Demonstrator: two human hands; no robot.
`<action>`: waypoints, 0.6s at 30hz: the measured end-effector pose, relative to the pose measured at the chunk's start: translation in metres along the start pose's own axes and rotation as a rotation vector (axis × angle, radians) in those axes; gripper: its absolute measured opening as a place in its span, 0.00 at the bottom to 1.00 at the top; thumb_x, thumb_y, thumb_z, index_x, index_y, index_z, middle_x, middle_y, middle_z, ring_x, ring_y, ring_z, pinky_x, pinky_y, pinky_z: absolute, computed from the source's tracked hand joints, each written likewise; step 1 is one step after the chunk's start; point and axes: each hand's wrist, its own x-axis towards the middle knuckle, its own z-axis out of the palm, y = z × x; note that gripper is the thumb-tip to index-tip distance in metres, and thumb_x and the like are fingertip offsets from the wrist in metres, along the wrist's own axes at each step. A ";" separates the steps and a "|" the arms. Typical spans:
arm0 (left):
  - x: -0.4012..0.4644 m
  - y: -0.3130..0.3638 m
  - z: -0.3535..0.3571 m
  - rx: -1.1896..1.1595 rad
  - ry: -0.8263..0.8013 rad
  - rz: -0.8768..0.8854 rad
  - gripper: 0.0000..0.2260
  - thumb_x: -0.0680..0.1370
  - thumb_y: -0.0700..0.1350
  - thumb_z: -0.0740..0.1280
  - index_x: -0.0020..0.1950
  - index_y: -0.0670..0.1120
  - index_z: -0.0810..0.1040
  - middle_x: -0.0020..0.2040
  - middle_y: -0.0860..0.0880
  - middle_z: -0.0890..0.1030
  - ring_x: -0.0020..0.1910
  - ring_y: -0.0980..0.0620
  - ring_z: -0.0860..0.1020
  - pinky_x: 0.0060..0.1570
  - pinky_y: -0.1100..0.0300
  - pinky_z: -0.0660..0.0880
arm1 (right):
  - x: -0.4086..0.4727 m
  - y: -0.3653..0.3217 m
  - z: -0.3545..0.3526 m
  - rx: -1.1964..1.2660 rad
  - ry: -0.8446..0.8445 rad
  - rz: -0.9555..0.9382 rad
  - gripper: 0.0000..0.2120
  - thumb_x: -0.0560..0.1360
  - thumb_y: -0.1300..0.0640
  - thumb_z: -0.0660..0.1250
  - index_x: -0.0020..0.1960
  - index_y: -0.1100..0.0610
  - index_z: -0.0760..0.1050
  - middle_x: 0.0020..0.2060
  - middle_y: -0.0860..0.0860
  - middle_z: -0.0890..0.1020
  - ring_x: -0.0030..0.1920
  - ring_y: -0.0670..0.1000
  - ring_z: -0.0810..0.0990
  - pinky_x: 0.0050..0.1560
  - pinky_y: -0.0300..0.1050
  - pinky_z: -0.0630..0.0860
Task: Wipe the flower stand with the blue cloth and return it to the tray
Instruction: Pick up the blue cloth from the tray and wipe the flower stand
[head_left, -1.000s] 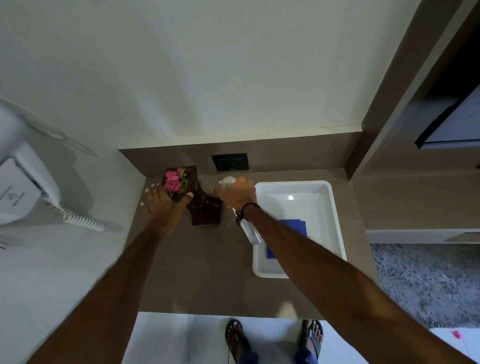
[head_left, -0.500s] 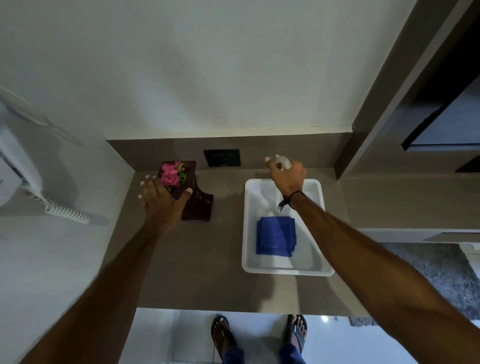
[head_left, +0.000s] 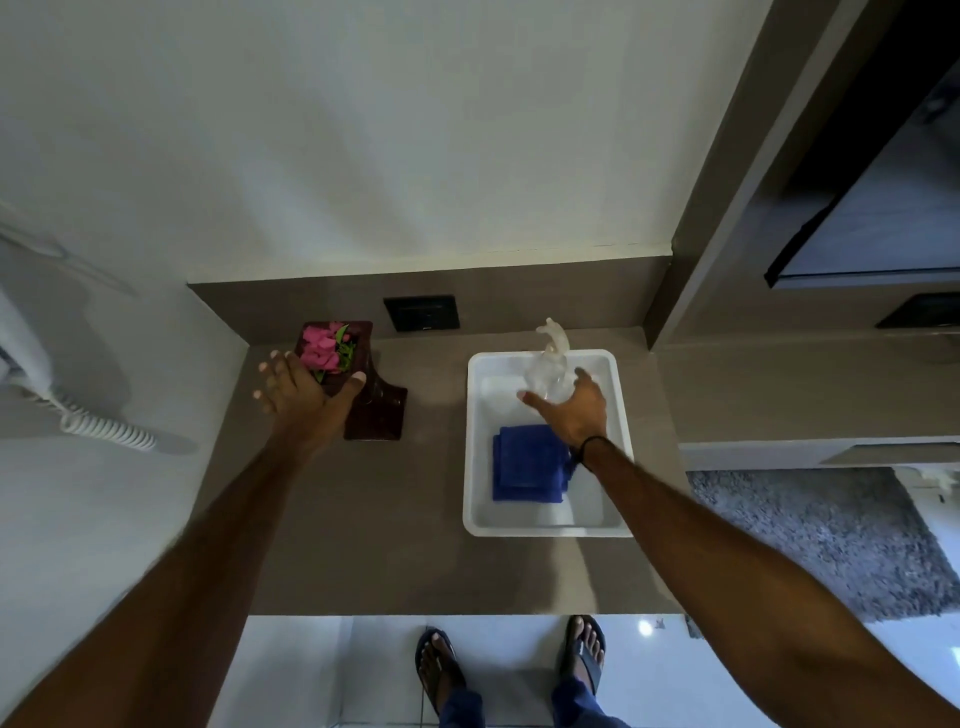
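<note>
The brown tabletop (head_left: 322, 530) carries a white tray (head_left: 475, 467). Well left of the tray stands the dark flower stand (head_left: 382, 410), the left hand (head_left: 301, 400) spread open against it. Inside the tray lies the folded blue cloth (head_left: 527, 465); beyond it the right hand (head_left: 574, 410) has loose fingers (head_left: 535, 399) around a clear spray bottle (head_left: 549, 371).

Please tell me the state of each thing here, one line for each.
Flower stand: upright on the counter.
Blue cloth: folded, in the tray.
Tray: on the counter.
Spray bottle: upright in the tray.
Left hand: open, at the stand.
Right hand: open, by the bottle.
</note>
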 end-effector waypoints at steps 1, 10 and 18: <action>0.000 0.000 -0.001 -0.007 0.001 -0.001 0.52 0.68 0.71 0.58 0.80 0.39 0.44 0.82 0.38 0.45 0.81 0.39 0.42 0.75 0.39 0.37 | -0.008 0.011 0.001 -0.023 -0.029 0.014 0.39 0.64 0.41 0.79 0.68 0.54 0.69 0.61 0.52 0.79 0.64 0.57 0.79 0.56 0.47 0.77; -0.004 -0.001 0.000 0.020 0.029 -0.013 0.52 0.69 0.73 0.57 0.80 0.41 0.45 0.82 0.39 0.47 0.81 0.40 0.43 0.76 0.39 0.39 | -0.029 0.030 0.017 -0.448 -0.218 0.071 0.33 0.67 0.49 0.79 0.66 0.59 0.71 0.62 0.57 0.77 0.62 0.57 0.77 0.63 0.51 0.76; -0.008 0.020 -0.026 0.003 -0.056 -0.040 0.42 0.75 0.62 0.67 0.80 0.40 0.54 0.81 0.38 0.54 0.81 0.38 0.49 0.79 0.42 0.45 | -0.033 -0.008 0.023 0.005 -0.161 0.062 0.17 0.71 0.49 0.73 0.56 0.54 0.74 0.52 0.53 0.82 0.53 0.55 0.81 0.60 0.51 0.78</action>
